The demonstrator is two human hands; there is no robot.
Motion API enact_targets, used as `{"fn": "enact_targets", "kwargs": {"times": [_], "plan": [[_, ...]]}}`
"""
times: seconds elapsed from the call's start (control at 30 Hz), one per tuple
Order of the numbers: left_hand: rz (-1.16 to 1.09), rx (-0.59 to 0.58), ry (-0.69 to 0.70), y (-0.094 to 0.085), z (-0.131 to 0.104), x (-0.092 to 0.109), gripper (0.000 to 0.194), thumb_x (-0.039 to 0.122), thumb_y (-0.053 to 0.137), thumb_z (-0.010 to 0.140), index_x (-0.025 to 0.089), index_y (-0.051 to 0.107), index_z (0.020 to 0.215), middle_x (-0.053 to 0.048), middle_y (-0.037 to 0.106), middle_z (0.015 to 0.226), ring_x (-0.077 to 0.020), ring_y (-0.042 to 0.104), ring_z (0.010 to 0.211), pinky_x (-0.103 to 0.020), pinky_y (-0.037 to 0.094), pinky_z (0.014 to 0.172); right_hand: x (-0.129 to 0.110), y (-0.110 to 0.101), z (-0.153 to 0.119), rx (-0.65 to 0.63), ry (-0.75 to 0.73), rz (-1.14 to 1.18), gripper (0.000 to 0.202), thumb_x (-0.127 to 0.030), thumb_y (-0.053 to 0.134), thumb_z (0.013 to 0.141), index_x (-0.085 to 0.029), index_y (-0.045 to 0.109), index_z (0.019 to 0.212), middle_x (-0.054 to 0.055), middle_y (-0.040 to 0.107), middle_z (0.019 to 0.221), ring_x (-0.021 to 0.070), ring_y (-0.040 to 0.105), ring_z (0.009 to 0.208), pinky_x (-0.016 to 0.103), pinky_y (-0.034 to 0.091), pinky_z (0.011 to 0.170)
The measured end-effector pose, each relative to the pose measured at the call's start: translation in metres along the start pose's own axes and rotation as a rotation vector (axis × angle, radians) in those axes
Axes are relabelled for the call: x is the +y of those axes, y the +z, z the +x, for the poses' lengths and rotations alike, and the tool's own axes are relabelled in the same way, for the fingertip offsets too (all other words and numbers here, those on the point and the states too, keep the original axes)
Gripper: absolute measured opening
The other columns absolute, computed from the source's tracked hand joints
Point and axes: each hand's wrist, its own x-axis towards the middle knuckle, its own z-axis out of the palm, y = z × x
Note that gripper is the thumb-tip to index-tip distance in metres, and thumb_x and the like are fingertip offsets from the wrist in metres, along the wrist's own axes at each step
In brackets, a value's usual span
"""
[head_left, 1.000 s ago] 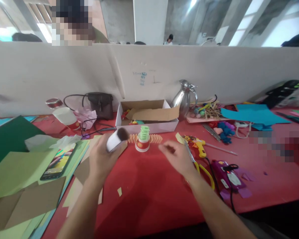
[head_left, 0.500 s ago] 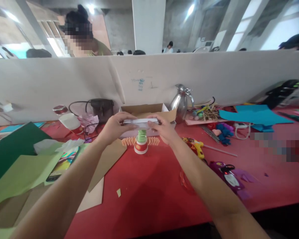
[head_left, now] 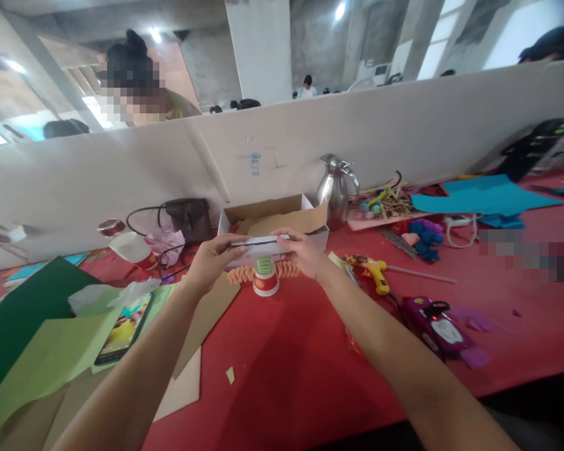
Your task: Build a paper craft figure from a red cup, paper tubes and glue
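My left hand (head_left: 210, 263) and my right hand (head_left: 306, 254) grip opposite ends of a white flat box-like piece (head_left: 257, 249) with a dark line along it, fingers on top and thumbs at the near side. Its exact kind I cannot make out. Just below and in front of it, a small red-and-white paper cup (head_left: 266, 285) stands upside down on the red table. A green accordion-folded paper strip (head_left: 264, 266) sits on the cup, and orange folded paper strips (head_left: 241, 274) stick out from both its sides. Whether the white piece touches the green strip is unclear.
Behind my hands are an open cardboard box (head_left: 282, 222) and a metal jug (head_left: 333, 188). At right lie a yellow glue gun (head_left: 378, 275) and a purple power strip (head_left: 435, 326). Left are a phone (head_left: 125, 332) and coloured sheets (head_left: 42, 351). A white partition (head_left: 145, 163) runs behind.
The white piece has tilted, showing a dark line and more of its near face. Less of the green folded strip stands above the cup. The camera view has tilted slightly; both hands keep their hold.
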Motion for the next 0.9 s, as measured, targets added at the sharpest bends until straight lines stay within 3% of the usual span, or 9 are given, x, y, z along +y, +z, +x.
{"fn": "enact_targets", "kwargs": {"times": [0.5, 0.73, 0.9], "plan": [[-0.047, 0.027, 0.034, 0.003, -0.006, 0.002, 0.033, 0.042, 0.08, 0.07, 0.021, 0.079, 0.096, -0.01, 0.071, 0.11, -0.0244, 0.064, 0.099, -0.031, 0.052, 0.077, 0.001, -0.002, 0.001, -0.021, 0.017, 0.001, 0.03, -0.036, 0.084, 0.064, -0.023, 0.071, 0.088, -0.001, 0.062, 0.081, 0.0112, 0.056, 0.067, 0.025, 0.049, 0.059], [-0.082, -0.036, 0.026, 0.002, -0.01, 0.005, 0.04, 0.031, 0.086, 0.064, 0.02, 0.077, 0.101, -0.009, 0.069, 0.114, -0.0234, 0.063, 0.104, -0.031, 0.053, 0.085, 0.002, -0.004, 0.001, 0.008, 0.008, -0.114, 0.033, -0.042, 0.081, 0.068, -0.025, 0.071, 0.094, 0.0, 0.064, 0.087, 0.014, 0.058, 0.073, 0.027, 0.047, 0.062], [-0.126, -0.029, -0.019, 0.004, -0.011, 0.005, 0.042, 0.03, 0.087, 0.063, 0.02, 0.075, 0.103, -0.009, 0.073, 0.111, -0.024, 0.065, 0.103, -0.034, 0.053, 0.088, -0.002, -0.007, -0.002, 0.095, -0.041, -0.259, 0.036, -0.054, 0.071, 0.079, -0.031, 0.07, 0.106, 0.0, 0.063, 0.099, 0.0168, 0.055, 0.09, 0.027, 0.044, 0.072]]}}
